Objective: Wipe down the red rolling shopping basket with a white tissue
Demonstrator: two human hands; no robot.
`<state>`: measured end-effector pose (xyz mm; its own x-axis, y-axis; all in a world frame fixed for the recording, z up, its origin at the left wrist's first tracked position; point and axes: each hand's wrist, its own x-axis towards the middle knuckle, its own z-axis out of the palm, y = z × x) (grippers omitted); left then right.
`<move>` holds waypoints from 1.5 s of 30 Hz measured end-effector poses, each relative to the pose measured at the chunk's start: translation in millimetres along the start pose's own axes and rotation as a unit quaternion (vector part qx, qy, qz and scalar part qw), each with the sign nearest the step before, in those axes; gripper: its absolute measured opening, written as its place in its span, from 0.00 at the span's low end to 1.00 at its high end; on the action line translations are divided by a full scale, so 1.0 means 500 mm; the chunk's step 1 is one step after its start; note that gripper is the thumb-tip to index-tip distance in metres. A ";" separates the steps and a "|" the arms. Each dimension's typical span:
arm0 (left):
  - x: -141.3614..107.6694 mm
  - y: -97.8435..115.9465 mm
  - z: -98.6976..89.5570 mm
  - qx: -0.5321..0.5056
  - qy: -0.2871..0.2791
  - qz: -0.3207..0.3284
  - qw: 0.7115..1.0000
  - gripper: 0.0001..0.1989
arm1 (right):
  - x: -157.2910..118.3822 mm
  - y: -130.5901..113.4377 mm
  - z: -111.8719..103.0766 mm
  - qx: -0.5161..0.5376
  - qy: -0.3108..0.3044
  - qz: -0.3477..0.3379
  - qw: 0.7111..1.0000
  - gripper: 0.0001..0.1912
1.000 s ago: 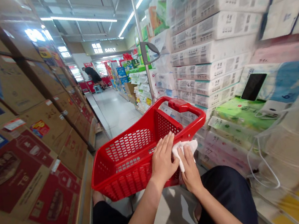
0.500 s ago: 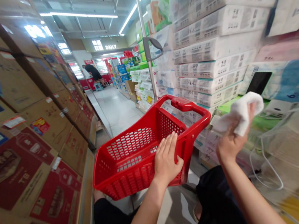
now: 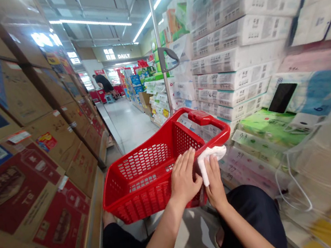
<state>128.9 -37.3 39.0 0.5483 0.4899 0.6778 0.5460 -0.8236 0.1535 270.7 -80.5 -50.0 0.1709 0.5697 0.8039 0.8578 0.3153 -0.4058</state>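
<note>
A red plastic basket (image 3: 143, 200) with perforated sides and a handle at its right end stands between my legs. Against its near side rim lies my left hand (image 3: 185, 178), palm down with the fingers stretched out and nothing in it. My right hand (image 3: 214, 181) presses a folded white cloth (image 3: 214, 153) against the basket's right end, just below the handle. The cloth is pinned under the fingers, and its far end sticks out past the fingertips. Nothing can be seen inside the basket.
Stacked cardboard boxes (image 3: 68, 119) line the left side. Packs of white tissue (image 3: 230, 76) are piled on the right, with a black phone (image 3: 282, 97) and a white cable (image 3: 306, 197) near them. A person (image 3: 103, 83) bends over far down the aisle.
My right hand has moved left and down with the white cloth, from the air beside the tissue packs onto the basket's right end. My left hand stays on the rim.
</note>
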 end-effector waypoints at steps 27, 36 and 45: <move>0.003 0.006 0.008 -0.001 -0.002 -0.009 1.000 0.49 | 0.167 0.096 -0.110 -0.037 0.078 -0.067 0.994 0.36; 0.002 0.010 0.008 0.003 0.003 -0.011 1.000 0.49 | 0.048 0.040 -0.028 0.007 0.067 -0.016 0.998 0.36; -0.003 0.012 0.006 0.007 0.002 -0.002 1.000 0.48 | 0.070 0.021 -0.059 0.032 0.083 0.010 0.996 0.36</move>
<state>133.1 -42.0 36.9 0.5435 0.4924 0.6798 0.5569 -0.8175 0.1470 299.8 -79.8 -13.2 0.2711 0.4443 0.8539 0.8212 0.3560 -0.4460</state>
